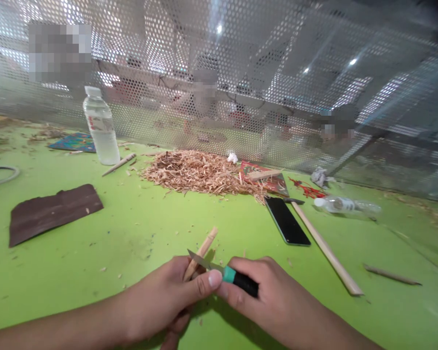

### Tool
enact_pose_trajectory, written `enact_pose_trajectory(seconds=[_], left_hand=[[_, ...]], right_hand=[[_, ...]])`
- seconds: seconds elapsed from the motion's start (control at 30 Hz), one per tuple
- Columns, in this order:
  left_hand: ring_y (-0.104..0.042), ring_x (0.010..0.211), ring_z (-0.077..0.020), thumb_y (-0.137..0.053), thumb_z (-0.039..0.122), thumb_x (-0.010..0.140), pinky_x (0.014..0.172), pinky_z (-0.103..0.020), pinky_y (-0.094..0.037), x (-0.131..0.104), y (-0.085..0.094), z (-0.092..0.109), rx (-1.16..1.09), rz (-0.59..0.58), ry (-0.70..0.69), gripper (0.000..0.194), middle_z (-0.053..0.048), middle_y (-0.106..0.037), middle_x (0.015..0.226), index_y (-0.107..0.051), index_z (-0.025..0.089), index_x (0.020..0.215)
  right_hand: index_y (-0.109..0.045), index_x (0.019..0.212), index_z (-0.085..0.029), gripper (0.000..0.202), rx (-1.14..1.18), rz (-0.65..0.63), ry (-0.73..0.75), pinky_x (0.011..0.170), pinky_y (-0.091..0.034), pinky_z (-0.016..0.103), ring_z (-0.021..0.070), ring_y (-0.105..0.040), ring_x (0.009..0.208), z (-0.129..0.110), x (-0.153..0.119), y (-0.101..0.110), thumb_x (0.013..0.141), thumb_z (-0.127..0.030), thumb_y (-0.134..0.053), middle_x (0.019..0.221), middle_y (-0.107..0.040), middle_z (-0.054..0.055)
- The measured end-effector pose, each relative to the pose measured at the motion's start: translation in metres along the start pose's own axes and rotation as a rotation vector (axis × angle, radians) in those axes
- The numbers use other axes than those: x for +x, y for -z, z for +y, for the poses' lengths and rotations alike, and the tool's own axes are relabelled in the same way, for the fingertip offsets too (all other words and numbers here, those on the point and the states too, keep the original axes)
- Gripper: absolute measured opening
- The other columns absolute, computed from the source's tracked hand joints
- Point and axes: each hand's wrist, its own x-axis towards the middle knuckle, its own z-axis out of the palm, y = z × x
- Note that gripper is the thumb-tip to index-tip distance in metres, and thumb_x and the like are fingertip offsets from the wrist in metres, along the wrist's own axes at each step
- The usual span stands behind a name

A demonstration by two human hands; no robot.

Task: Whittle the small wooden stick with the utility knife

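Near the front of the green table, my left hand (pixel 168 291) is closed round a short, pale wooden stick (pixel 207 242), whose far end points up and away. My right hand (pixel 266 291) grips a carving knife (pixel 229 274) by its black and teal handle. The knife's blade lies across the stick, pointing left. My left thumb presses near the base of the blade, close to the handle. The lower end of the stick is hidden in my left hand.
A heap of wood shavings (pixel 193 172) lies behind my hands. Left are a brown sandpaper sheet (pixel 56 211) and a water bottle (pixel 102 129). Right are a phone (pixel 287 221), a long-handled hammer (pixel 326 248), a pencil (pixel 392 275) and a lying bottle (pixel 345 206). A perforated metal screen (pixel 160 112) stands behind.
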Motion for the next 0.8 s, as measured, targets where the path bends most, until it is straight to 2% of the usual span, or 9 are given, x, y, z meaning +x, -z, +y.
enact_pose_trajectory(seconds=[0.07, 0.2, 0.33, 0.47, 0.63, 0.8], left_hand=[[-0.037, 0.023, -0.0052, -0.056, 0.078, 0.097, 0.029, -0.012, -0.026, -0.002, -0.002, 0.0, 0.07, 0.059, 0.018, 0.056, 0.012, -0.046, 0.037, -0.051, 0.023, 0.084], [-0.036, 0.025, -0.006, -0.052, 0.083, 0.095, 0.026, -0.011, -0.029, -0.005, -0.007, -0.002, 0.157, 0.175, 0.086, 0.058, 0.013, -0.044, 0.038, -0.049, 0.025, 0.09], [-0.033, 0.026, -0.0058, -0.055, 0.084, 0.093, 0.026, -0.012, -0.027, -0.007, -0.011, -0.001, 0.165, 0.212, 0.112, 0.059, 0.013, -0.044, 0.039, -0.047, 0.026, 0.088], [-0.029, 0.025, -0.0059, -0.054, 0.088, 0.089, 0.025, -0.013, -0.021, -0.007, -0.015, 0.0, 0.169, 0.269, 0.11, 0.062, 0.013, -0.041, 0.037, -0.045, 0.027, 0.085], [-0.026, 0.027, -0.0061, -0.051, 0.092, 0.086, 0.025, -0.015, -0.021, -0.006, -0.016, -0.004, 0.201, 0.314, 0.104, 0.065, 0.013, -0.04, 0.039, -0.047, 0.027, 0.085], [-0.027, 0.03, -0.0073, -0.052, 0.083, 0.094, 0.03, -0.019, -0.021, -0.005, -0.015, -0.004, 0.283, 0.359, 0.026, 0.058, 0.013, -0.037, 0.041, -0.049, 0.026, 0.083]], right_hand=[[-0.049, 0.072, -0.021, 0.049, 0.005, -0.01, -0.008, 0.052, -0.024, 0.024, 0.0111, -0.041, 0.059, 0.001, 0.0, 0.0, 0.101, -0.054, -0.071, 0.063, -0.046, -0.008], [-0.054, 0.076, -0.02, 0.046, 0.061, -0.047, -0.012, 0.053, -0.024, 0.024, 0.011, -0.038, 0.062, 0.004, 0.0, 0.001, 0.1, -0.055, -0.072, 0.066, -0.043, -0.008], [-0.063, 0.087, -0.018, 0.044, 0.205, -0.146, 0.004, 0.055, -0.026, 0.023, 0.0113, -0.038, 0.066, 0.005, 0.0, 0.003, 0.104, -0.058, -0.065, 0.072, -0.044, -0.007], [-0.067, 0.093, -0.016, 0.042, 0.295, -0.171, 0.017, 0.057, -0.028, 0.023, 0.0117, -0.038, 0.069, 0.007, 0.002, 0.002, 0.103, -0.057, -0.067, 0.075, -0.044, -0.006], [-0.067, 0.091, -0.017, 0.039, 0.431, -0.215, -0.01, 0.05, -0.023, 0.021, 0.0089, -0.034, 0.058, 0.01, 0.003, -0.001, 0.102, -0.054, -0.072, 0.065, -0.04, -0.009], [-0.06, 0.088, -0.019, 0.043, 0.564, -0.27, -0.054, 0.045, -0.024, 0.019, 0.0072, -0.033, 0.051, 0.014, 0.004, -0.005, 0.101, -0.058, -0.072, 0.061, -0.04, -0.01]])
